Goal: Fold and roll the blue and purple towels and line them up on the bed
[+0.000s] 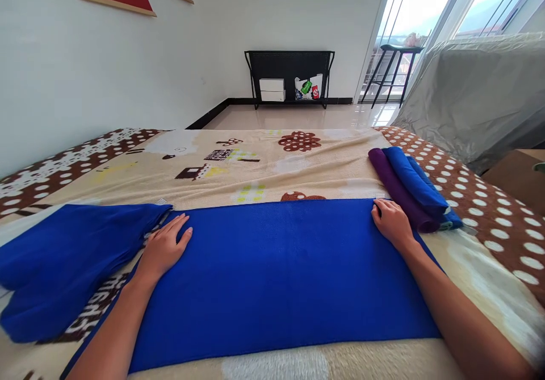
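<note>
A blue towel (272, 272) lies spread flat as a wide rectangle on the patterned blanket. My left hand (167, 243) rests palm down near its far left corner, fingers stretched and thumb apart. At the far right corner, beside a small white tag, my right hand (392, 221) presses on the cloth with its fingers slightly bent, gripping nothing visible. Left of the spread towel lies a loose heap of blue cloth (72, 255), close to my left wrist. Just beyond my right hand sit a rolled purple towel (398, 190) and rolled blue towels (415, 178), side by side.
The cream blanket (264, 167) with brown dotted borders covers the bed. Past its far edge, a black rack (289, 65) with white boxes stands against the wall. A black stool (395, 59), a grey covered bulk (481, 84) and a cardboard box (517, 175) are at right.
</note>
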Demonstrator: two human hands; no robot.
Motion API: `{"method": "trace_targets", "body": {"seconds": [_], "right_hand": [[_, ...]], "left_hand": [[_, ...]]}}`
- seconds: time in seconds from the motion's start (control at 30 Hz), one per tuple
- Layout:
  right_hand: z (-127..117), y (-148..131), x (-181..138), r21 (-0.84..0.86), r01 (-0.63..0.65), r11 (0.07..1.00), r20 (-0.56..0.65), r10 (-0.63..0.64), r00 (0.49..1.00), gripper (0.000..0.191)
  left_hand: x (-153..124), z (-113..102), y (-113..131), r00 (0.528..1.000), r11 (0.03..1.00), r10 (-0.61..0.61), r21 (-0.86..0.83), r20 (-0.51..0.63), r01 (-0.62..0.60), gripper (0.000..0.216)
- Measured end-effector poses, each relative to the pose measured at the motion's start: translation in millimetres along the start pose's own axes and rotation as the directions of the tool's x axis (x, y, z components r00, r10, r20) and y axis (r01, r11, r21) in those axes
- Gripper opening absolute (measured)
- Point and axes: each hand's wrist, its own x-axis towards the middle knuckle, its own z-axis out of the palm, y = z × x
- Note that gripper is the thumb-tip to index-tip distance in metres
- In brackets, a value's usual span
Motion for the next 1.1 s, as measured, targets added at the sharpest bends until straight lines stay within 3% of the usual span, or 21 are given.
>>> {"method": "trace_targets", "body": {"seconds": [0.33, 1.1], "right_hand": [[2.6, 2.3, 0.4, 0.052, -0.039, 0.998, 0.037, 0.037, 0.999, 0.042], [11.2, 10.6, 3.5, 0.022, -0.093, 0.995, 0.289, 0.083, 0.954, 0.059]], "left_hand": [[-0.1, 0.2, 1.9, 1.000, 1.000, 0.004, 0.010, -0.018, -0.004, 0.059], [1.4, 2.4, -0.6, 1.000, 1.000, 0.006, 0.013, -0.005, -0.006, 0.058]]}}
